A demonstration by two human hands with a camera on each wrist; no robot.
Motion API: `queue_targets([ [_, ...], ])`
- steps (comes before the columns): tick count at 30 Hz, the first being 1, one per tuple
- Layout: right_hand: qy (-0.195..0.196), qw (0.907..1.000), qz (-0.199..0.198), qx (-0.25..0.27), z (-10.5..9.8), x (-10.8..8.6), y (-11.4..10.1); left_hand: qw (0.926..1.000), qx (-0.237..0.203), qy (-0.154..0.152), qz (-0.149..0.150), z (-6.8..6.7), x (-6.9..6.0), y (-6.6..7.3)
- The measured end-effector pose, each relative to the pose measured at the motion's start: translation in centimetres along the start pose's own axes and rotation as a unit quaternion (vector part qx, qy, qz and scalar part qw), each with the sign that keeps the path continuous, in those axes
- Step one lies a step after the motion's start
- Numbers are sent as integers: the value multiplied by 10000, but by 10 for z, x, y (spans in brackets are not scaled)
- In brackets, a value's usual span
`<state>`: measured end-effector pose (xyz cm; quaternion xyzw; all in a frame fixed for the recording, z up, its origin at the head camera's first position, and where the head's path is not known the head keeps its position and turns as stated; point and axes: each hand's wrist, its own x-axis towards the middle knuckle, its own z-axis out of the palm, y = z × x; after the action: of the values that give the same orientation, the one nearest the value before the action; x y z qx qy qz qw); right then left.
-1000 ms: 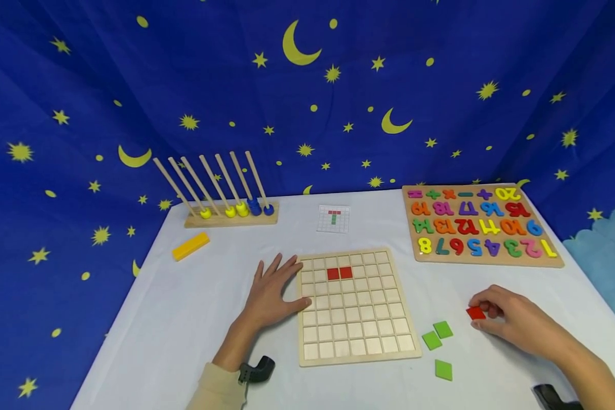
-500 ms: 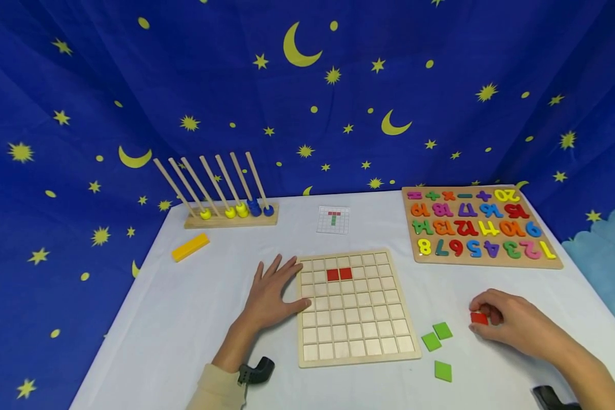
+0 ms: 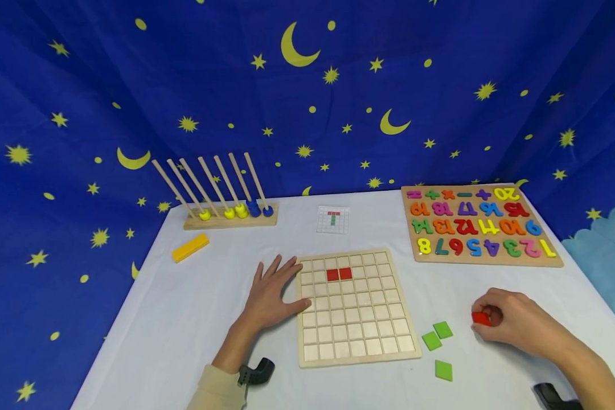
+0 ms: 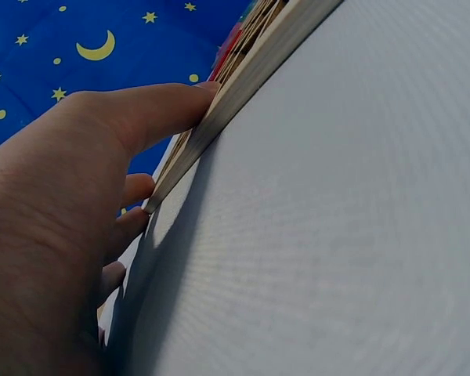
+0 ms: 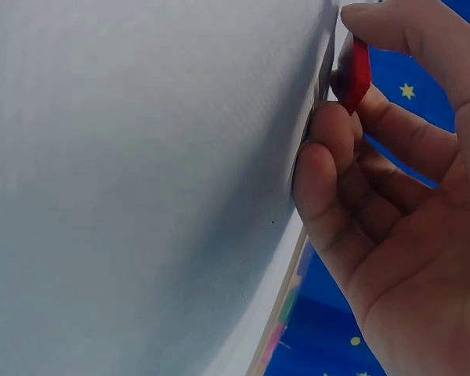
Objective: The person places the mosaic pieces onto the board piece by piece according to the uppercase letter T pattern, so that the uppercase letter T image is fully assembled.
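Observation:
A wooden grid board [image 3: 359, 315] lies at the middle of the table, with two red square tiles [image 3: 339, 274] side by side in its second row. My left hand [image 3: 273, 294] rests at the board's left edge, thumb and fingertips touching the frame, fingers spread. In the left wrist view the thumb [image 4: 160, 113] lies on the board's rim. To the right of the board, my right hand [image 3: 515, 320] holds a red square tile [image 3: 480, 319] between thumb and fingers, low over the cloth. The right wrist view shows that tile [image 5: 359, 77] on edge. Several green tiles [image 3: 443, 370] lie between board and right hand.
A small card [image 3: 333, 220] with a red and green T pattern lies behind the board. At the back left stand a peg abacus [image 3: 230, 222] and a yellow block [image 3: 191, 247]. A number puzzle board [image 3: 482, 226] occupies the back right.
The red tile in my right hand has turned and been drawn in closer to the palm, as the hand shifted slightly. My left hand and the board have stayed put.

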<state>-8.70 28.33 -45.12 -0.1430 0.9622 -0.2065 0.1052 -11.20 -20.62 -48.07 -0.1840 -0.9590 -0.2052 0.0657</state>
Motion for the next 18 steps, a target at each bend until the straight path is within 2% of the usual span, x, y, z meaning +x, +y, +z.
queue_targets([
  [8, 201, 9997, -146, 83, -1, 1, 0, 10000, 28, -46, -63, 2, -1, -1],
  [18, 71, 9995, -302, 58, -2, 9, 0, 10000, -19, -37, -26, -1, -2, 1],
])
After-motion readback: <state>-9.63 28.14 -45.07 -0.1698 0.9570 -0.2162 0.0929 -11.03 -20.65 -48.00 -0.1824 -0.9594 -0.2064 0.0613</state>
